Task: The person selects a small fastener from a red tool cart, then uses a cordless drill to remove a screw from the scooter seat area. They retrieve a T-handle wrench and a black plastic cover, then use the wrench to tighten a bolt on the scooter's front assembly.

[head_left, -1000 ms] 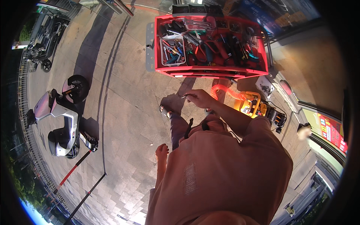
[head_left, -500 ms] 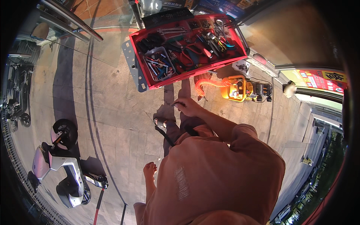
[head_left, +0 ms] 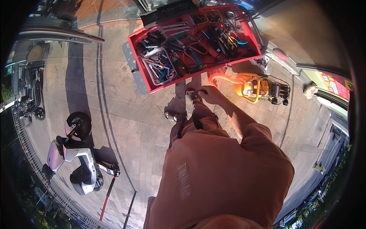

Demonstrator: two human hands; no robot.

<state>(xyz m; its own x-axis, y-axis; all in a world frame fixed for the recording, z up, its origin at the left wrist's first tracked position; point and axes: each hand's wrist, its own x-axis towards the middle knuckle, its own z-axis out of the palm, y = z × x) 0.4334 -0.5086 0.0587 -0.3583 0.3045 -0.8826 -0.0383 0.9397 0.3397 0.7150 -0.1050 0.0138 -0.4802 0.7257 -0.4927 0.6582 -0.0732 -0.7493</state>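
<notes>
My right hand [head_left: 211, 95] reaches out in front of my body, over my feet and just short of a red tool tray [head_left: 155, 90]. Its fingers are closed in a pinch; something small and dark shows at them, too small to name. In the tray's near left corner sits a clear plastic bin [head_left: 174, 77] of small tools and bits. Red-handled cutters [head_left: 188, 60], several wrenches [head_left: 173, 27] and yellow-handled pliers [head_left: 231, 42] lie in the tray. My left hand is out of view, hidden beside my shirt.
A yellow air compressor [head_left: 249, 88] with an orange coiled hose [head_left: 220, 77] stands on the paving right of the tray. A white scooter [head_left: 89, 168] is parked at lower left, beside a red-and-black pole [head_left: 108, 196]. Glass doors flank the tray.
I have stepped forward, and the tray is nearer to my right hand. My left hand, seen low beside my body before, has gone out of view.
</notes>
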